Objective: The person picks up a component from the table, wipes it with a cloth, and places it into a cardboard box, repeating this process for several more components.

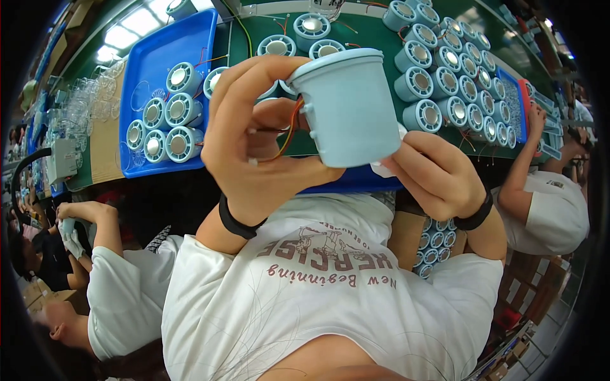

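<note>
My left hand (254,140) grips a pale blue round plastic housing (346,108) held up close to the camera, with thin orange and red wires (289,130) trailing from its side across my fingers. My right hand (435,174) steadies the housing's lower right edge and pinches a small white piece (384,168) beneath it. Both wrists wear black bands. Below the hands lies my white printed shirt (318,286).
A blue tray (149,70) on the green bench holds several matching housings (171,120). Rows of more housings (445,82) fill the bench at right. A person in white works at the right (546,203), another at the left (121,286). A box of housings (435,244) sits low.
</note>
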{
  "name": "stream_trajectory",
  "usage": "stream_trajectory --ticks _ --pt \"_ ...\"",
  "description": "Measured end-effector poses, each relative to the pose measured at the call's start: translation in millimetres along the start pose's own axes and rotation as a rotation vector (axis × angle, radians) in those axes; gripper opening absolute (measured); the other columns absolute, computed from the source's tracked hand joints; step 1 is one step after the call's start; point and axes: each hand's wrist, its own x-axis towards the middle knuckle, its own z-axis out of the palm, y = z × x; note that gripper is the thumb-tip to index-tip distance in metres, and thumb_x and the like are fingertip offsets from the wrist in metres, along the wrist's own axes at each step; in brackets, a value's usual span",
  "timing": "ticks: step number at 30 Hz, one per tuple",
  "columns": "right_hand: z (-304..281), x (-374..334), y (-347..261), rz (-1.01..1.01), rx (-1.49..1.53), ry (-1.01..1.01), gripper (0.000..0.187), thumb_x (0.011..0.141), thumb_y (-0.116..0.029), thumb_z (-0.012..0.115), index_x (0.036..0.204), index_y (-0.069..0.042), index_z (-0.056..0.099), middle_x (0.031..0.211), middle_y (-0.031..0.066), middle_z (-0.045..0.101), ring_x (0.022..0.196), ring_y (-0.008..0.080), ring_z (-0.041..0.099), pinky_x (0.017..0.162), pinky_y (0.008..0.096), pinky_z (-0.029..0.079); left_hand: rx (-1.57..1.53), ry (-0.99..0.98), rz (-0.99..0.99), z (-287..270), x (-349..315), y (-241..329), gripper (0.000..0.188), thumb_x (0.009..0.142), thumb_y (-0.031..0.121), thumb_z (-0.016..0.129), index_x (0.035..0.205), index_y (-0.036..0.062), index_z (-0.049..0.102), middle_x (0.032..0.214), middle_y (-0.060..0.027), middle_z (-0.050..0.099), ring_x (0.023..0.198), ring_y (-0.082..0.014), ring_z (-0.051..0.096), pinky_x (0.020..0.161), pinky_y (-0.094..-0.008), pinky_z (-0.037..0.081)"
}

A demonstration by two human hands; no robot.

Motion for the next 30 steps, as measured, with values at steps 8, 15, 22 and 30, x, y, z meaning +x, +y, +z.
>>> stream_trajectory --ticks 8,15,22,30 --pt "-20 16 17 0.52 0.167 0.429 0.025 0.082 -0.001 0.067 0.107 0.002 0.063 0.101 0.0115 0.064 0.087 0.0179 0.061 0.076 0.0252 0.045 0.148 0.072 0.266 -12 2 2 0.073 0.058 -0.005 0.084 0.123 -0.0061 0.052 0.12 -0.0121 0.052 0.091 -0.0152 0.064 0.075 -0.0233 0.056" --pt "-45 38 57 0.633 0.714 0.145 0.031 0.096 -0.02 0.057 0.118 0.001 0.059 0.103 0.0067 0.062 0.072 0.0078 0.05 0.063 0.0192 0.039 0.526 -0.033 0.418 -29 20 2 0.059 0.057 -0.007 0.081 0.112 0.0037 0.061 0.114 -0.012 0.052 0.079 -0.0199 0.063 0.061 -0.0255 0.057" --pt "2 104 73 0.581 0.6 -0.087 0.052 0.096 -0.032 0.056 0.139 -0.003 0.046 0.106 0.0075 0.062 0.069 0.0091 0.049 0.062 0.0196 0.04 0.836 0.095 0.409 -59 35 -3 0.055 0.059 -0.004 0.078 0.109 0.0061 0.059 0.109 -0.0106 0.051 0.073 -0.0232 0.062 0.057 -0.0313 0.055" --pt "7 115 136 0.585 0.459 -0.161 0.053 0.093 -0.038 0.06 0.132 -0.004 0.053 0.099 0.0098 0.066 0.082 0.0139 0.063 0.069 0.0243 0.047 1.284 0.26 0.144 -99 61 -23 0.055 0.063 0.003 0.081 0.107 0.0066 0.048 0.107 -0.0118 0.05 0.076 -0.0325 0.065 0.058 -0.0369 0.055"
